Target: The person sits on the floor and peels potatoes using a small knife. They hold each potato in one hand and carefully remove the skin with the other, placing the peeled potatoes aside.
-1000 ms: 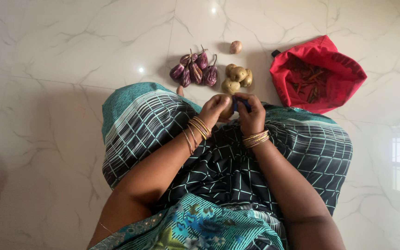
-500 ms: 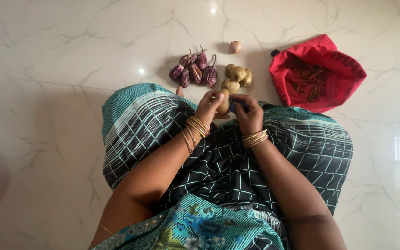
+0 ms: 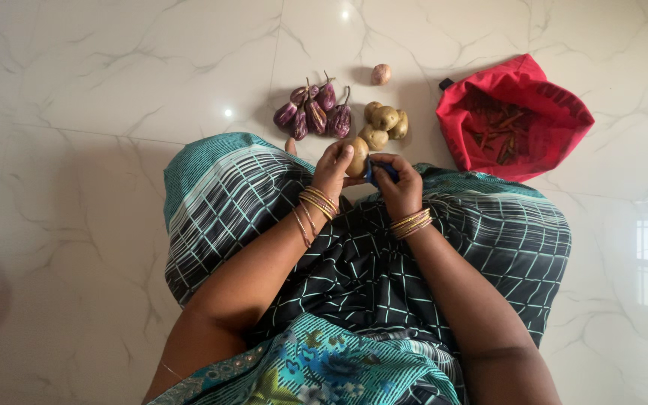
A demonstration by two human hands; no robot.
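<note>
My left hand (image 3: 333, 169) holds a tan potato (image 3: 357, 155) just above my lap. My right hand (image 3: 401, 184) grips a blue-handled peeler (image 3: 379, 171) set against the potato's right side. Both wrists carry gold bangles. On the floor just beyond my hands lies a small heap of potatoes (image 3: 384, 124), and to its left a cluster of striped purple brinjals (image 3: 315, 114).
A single round onion-like bulb (image 3: 381, 73) lies farther out on the white marble floor (image 3: 99, 97). An open red cloth bag (image 3: 515, 116) with reddish-orange vegetables inside sits to the right. My lap is covered by a teal and black checked cloth (image 3: 226, 195).
Both hands have lifted slightly away from my lap toward the potato heap. The potato has turned in my left hand, and more of the blue peeler shows.
</note>
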